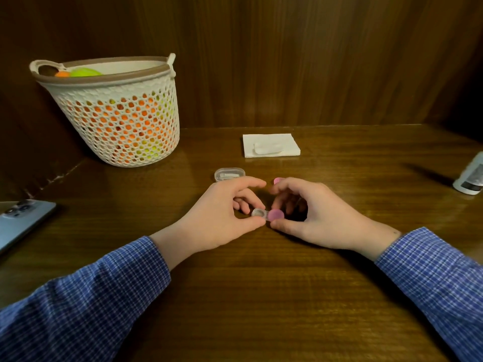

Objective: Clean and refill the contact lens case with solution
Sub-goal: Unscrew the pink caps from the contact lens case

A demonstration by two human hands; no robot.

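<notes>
I am looking down at both hands meeting over a dark wooden table (261, 296). My left hand (222, 218) is pinching the contact lens case (266, 215) between thumb and fingers at its open, clear well, while my right hand (318, 218) is gripping the pink cap (276, 215) on the other well between thumb and fingertips. The case is sitting low at the table's middle; I cannot tell whether it is touching the wood. A second pink cap (277, 180) is peeking out just behind my right fingers.

No writing is readable anywhere. The white solution bottle (470, 176) lying at the right edge is carrying a dark label, too blurred to read. A small clear plastic box (229, 174) with something white inside is lying just beyond my hands, and farther back a folded white tissue (270, 145) is holding a small white pad.

A white perforated basket (117, 113) with orange and green balls inside is standing at the back left, and a blue-grey smartphone (23, 220), cameras up, is lying at the left edge. Dark wood panelling is closing in the back and left.
</notes>
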